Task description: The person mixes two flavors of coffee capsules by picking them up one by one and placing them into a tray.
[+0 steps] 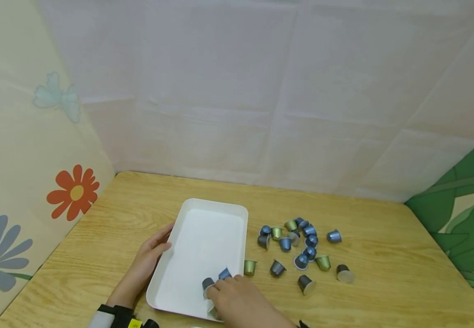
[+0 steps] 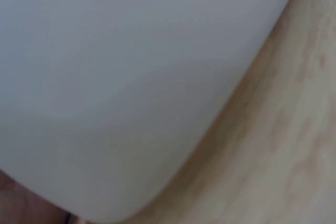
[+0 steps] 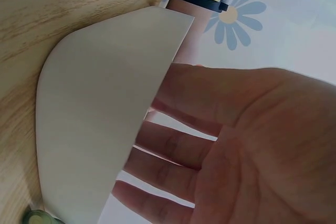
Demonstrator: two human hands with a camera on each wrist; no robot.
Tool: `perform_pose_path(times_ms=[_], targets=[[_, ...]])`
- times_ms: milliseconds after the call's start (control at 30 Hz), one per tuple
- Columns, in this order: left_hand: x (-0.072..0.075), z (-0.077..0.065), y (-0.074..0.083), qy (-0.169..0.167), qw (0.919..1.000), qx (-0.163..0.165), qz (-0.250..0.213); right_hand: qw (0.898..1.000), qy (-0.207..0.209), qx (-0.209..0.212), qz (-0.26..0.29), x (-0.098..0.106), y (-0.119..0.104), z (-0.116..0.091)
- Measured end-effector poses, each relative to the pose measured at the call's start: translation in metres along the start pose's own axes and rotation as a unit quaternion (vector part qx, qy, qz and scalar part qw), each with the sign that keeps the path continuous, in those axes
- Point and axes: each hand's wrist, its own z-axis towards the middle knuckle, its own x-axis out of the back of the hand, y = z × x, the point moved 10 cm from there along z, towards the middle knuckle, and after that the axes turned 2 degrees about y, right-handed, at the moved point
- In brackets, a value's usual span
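Note:
A shallow white tray (image 1: 204, 241) lies at a slant on the wooden table. At its left long side, my left hand (image 1: 146, 259) grips the edge, the thumb lying at the rim. My right hand (image 1: 243, 300) reaches over the near right rim, palm above the tray's corner. Around its fingertips are a dark grey coffee capsule (image 1: 208, 283), a blue capsule (image 1: 224, 274) and a pale capsule partly covered by the hand. In the right wrist view the fingers (image 3: 173, 142) are spread and loosely extended, their tips hidden behind the tray wall (image 3: 105, 98).
Right of the tray, blue, green and dark grey capsules lie scattered, among them a green capsule (image 1: 250, 267) close to the rim and a dark capsule (image 1: 306, 284) nearer me. A white cloth wall (image 1: 261, 114) rises behind the table (image 1: 368, 241).

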Motion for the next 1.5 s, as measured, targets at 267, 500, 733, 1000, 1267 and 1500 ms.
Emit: perform_pose_path(times_ms=[267,500,733,1000,1267,1500], targets=[[-0.001,-0.001,0.001,-0.006,1.0000,0.000,0.007,1.000,0.016,-0.005,0.016,0.009,0.002,-0.005],[-0.001,0.000,0.002,-0.004,1.0000,-0.002,0.002,0.996,0.040,-0.052,0.062,0.028,0.018,-0.015],[0.000,-0.001,0.002,0.002,1.0000,-0.003,-0.005,0.993,0.088,-0.066,0.038,0.048,0.036,-0.022],[-0.001,-0.003,0.002,-0.003,0.9999,-0.008,-0.005,0.984,0.133,-0.102,0.066,0.065,0.062,-0.036],[0.000,-0.002,0.001,-0.004,0.9999,-0.006,-0.013,0.973,0.151,-0.147,0.093,0.070,0.089,-0.045],[0.000,-0.003,0.004,-0.009,0.9999,-0.010,-0.006,0.970,0.113,-0.191,0.099,0.060,0.108,-0.046]])
